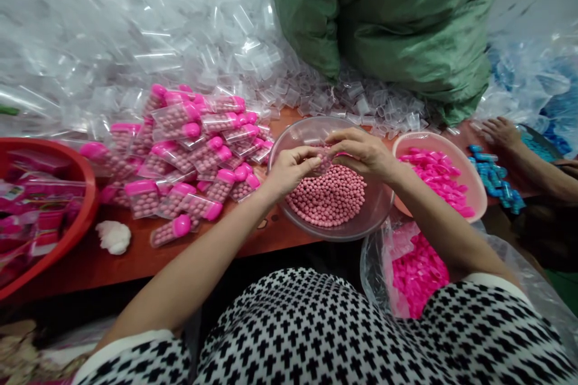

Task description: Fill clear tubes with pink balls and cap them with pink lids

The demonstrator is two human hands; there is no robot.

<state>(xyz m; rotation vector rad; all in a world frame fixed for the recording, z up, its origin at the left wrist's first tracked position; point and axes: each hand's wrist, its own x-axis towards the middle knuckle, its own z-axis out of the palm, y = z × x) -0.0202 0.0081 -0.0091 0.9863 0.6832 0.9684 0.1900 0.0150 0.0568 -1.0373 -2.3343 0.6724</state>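
Over a clear plastic bowl (383, 216) of round pink beads (334, 198), both my hands meet at a small clear bottle (323, 162) with pink inside. My left hand (291, 171) pinches the bottle between thumb and fingers. My right hand (363, 153) has its fingers closed at the bottle's other side; they partly cover it, and I cannot see whether a cap is on it. Left of the bowl lies a heap of bead-filled clear bottles with pink caps (194, 150). A pale pink basin (479, 195) of bright pink caps (440, 177) stands right of the bowl.
Clear empty containers (180, 18) pile up behind, beside a big green sack (406, 24). A red basin (88, 204) of packets and a white wad (114, 237) are at left. More pink caps (419, 274) fill a bag below. Another person's hand (501, 132) is near blue-capped bottles (494, 177).
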